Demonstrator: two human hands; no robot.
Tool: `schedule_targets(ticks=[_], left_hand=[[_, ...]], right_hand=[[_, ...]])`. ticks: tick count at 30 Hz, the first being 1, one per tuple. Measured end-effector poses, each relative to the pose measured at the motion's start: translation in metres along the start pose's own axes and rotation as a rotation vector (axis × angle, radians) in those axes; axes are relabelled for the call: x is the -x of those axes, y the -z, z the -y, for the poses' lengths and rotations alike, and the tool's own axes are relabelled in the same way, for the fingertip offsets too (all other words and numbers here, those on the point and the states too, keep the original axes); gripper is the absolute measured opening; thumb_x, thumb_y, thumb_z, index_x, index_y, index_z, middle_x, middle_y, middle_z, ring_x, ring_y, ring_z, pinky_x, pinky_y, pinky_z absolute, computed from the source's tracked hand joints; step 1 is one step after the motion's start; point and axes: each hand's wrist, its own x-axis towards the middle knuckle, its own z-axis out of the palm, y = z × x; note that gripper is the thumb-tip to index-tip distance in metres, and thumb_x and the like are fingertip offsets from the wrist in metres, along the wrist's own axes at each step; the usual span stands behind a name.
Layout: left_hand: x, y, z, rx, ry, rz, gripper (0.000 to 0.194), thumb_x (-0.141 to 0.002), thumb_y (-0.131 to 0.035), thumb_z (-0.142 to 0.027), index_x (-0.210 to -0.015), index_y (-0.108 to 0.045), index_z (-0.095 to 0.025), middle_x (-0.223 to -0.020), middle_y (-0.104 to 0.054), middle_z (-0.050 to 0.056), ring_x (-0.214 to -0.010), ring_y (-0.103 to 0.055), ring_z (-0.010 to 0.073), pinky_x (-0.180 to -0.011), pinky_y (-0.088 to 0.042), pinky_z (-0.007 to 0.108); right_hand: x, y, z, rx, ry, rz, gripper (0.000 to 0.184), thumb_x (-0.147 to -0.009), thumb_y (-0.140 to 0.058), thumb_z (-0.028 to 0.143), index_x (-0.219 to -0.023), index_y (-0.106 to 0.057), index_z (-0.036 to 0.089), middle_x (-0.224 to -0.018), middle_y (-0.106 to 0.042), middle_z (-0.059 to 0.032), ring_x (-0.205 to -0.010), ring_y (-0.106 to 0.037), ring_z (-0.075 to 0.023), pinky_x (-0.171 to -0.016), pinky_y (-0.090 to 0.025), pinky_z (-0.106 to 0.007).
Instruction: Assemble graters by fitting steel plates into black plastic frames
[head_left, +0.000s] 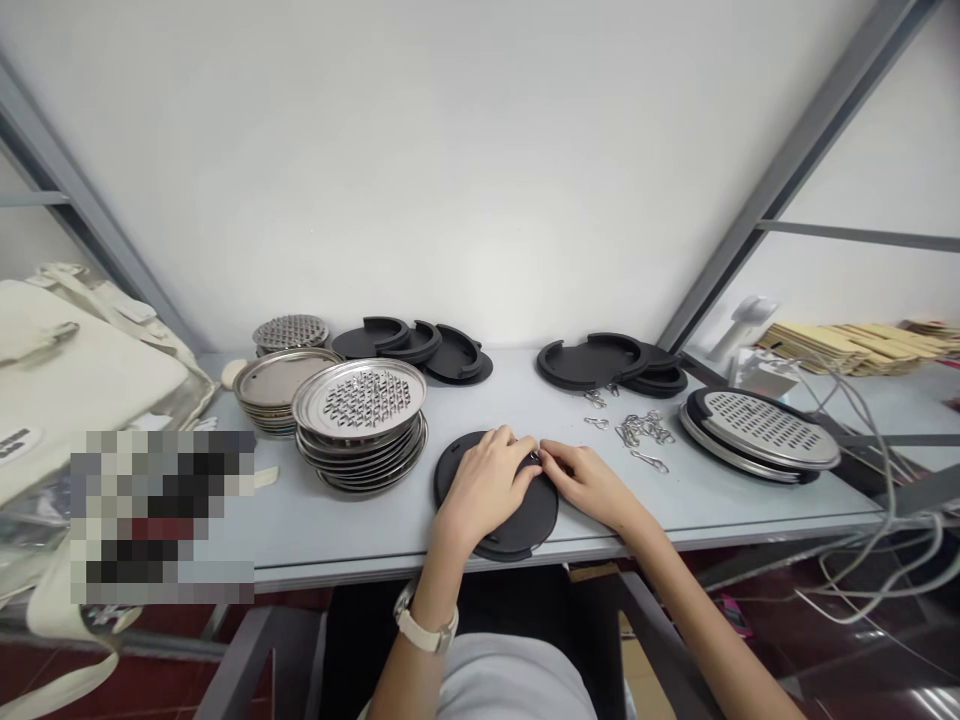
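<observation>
A black round plastic disc (525,520) lies at the front edge of the grey table (337,520). My left hand (486,482) rests on top of it, fingers curled and pressing on its far rim. My right hand (589,482) comes in from the right, fingers pinched at the disc's rim on a small metal clip (535,457) where both hands meet. A white watch sits on my left wrist (427,628).
A stack of perforated steel discs (360,415) and more steel plates (279,385) stand at the left. Black discs lie at the back (420,345) and back right (607,362). Loose metal clips (645,432) and a finished grater disc stack (761,435) sit at the right. Cables hang right.
</observation>
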Motion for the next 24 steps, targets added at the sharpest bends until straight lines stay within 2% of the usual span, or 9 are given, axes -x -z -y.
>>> schedule_targets(ticks=[13, 24], left_hand=[[-0.0008, 0.0012, -0.0010, -0.007, 0.014, 0.020, 0.018, -0.096, -0.046, -0.031, -0.109, -0.057, -0.025, -0.098, -0.055, 0.003, -0.096, -0.055, 0.0190, -0.078, -0.045, 0.030], [-0.0018, 0.0019, -0.0019, 0.001, 0.017, 0.022, 0.018, -0.095, -0.047, -0.031, -0.108, -0.058, -0.025, -0.098, -0.055, 0.003, -0.096, -0.056, 0.0192, -0.078, -0.045, 0.029]], right_hand=[[0.0010, 0.0022, 0.0014, 0.007, 0.025, 0.007, 0.029, -0.099, -0.033, 0.032, -0.081, -0.053, 0.021, -0.069, -0.060, 0.0007, -0.063, -0.056, -0.0152, -0.061, -0.036, -0.026], [0.0000, 0.0026, 0.0016, 0.012, 0.029, 0.011, 0.029, -0.098, -0.034, 0.032, -0.079, -0.052, 0.021, -0.066, -0.057, 0.0012, -0.059, -0.054, -0.0148, -0.060, -0.036, -0.026]])
